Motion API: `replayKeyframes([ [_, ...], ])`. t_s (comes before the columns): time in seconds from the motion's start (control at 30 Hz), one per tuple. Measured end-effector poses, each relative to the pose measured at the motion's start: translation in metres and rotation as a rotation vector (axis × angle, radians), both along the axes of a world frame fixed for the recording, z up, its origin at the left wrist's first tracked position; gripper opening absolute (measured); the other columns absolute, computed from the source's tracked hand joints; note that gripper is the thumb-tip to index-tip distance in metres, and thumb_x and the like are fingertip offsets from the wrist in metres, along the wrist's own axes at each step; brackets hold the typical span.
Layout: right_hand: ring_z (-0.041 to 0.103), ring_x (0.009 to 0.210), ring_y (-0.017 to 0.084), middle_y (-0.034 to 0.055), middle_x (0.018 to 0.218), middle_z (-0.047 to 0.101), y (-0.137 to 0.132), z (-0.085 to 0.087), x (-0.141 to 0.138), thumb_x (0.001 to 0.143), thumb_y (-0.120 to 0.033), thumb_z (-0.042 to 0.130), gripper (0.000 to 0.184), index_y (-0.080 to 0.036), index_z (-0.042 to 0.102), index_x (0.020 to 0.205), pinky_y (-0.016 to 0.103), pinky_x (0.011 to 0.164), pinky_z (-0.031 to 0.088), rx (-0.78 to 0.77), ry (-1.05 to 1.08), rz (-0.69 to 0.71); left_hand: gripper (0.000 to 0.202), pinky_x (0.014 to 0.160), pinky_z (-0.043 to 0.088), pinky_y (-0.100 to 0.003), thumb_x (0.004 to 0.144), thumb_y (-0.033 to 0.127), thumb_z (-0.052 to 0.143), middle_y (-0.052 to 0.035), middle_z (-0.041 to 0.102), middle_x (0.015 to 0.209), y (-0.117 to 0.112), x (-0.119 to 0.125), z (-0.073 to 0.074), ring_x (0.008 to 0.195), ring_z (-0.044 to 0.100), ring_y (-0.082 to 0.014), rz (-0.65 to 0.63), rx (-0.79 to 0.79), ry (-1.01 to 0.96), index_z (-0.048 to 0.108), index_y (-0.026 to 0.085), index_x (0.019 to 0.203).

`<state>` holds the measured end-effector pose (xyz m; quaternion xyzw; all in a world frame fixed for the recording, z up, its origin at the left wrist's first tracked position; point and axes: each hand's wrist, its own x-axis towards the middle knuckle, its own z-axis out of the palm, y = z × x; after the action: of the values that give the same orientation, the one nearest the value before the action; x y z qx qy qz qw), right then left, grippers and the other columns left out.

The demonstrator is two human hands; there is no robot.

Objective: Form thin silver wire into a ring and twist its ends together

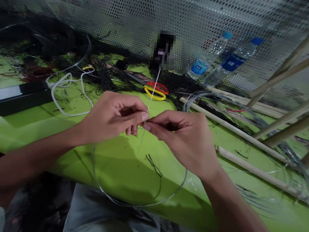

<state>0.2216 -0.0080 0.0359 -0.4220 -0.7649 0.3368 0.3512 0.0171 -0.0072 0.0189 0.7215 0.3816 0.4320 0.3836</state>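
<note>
My left hand (115, 117) and my right hand (181, 136) meet fingertip to fingertip over the green table (115, 163). Both pinch a thin clear wire (151, 93) where its ends cross. One end sticks up and away from the pinch. The rest of the wire hangs down as a wide loop (133, 203) below the table's front edge, over my lap. Both hands are closed in a pinch on the wire.
Red and yellow rings (156, 90) lie behind the hands. A white cable (70, 95) and a dark flat device (14, 96) sit left. Two water bottles (227, 63) lean at the perforated back panel. Wooden sticks (249, 167) and wire coils (228, 105) lie right; black threads litter the back.
</note>
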Motion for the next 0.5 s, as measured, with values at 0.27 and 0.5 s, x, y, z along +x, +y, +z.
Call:
replayKeyframes([
  [0.27, 0.033, 0.05, 0.008, -0.0039, 0.053, 0.057, 0.003, 0.001, 0.0013, 0.086, -0.035, 0.081, 0.021, -0.019, 0.081, 0.072, 0.028, 0.049, 0.027, 0.001, 0.006, -0.016, 0.01, 0.051, 0.054, -0.015, 0.094, 0.022, 0.068, 0.0032, 0.069, 0.062, 0.001, 0.0024, -0.0025, 0.052, 0.065, -0.008, -0.01, 0.014, -0.017, 0.073, 0.019, 0.085],
  [0.5, 0.044, 0.053, 0.01, -0.0025, 0.059, 0.066, -0.0028, 0.005, -0.0005, 0.088, -0.03, 0.078, 0.018, -0.021, 0.08, 0.072, 0.028, 0.051, 0.031, 0.089, -0.116, -0.081, 0.011, 0.05, 0.051, -0.015, 0.094, 0.021, 0.067, 0.0041, 0.068, 0.061, -0.0031, 0.0045, -0.0017, 0.05, 0.062, -0.0071, 0.038, 0.055, 0.026, 0.072, 0.02, 0.084],
])
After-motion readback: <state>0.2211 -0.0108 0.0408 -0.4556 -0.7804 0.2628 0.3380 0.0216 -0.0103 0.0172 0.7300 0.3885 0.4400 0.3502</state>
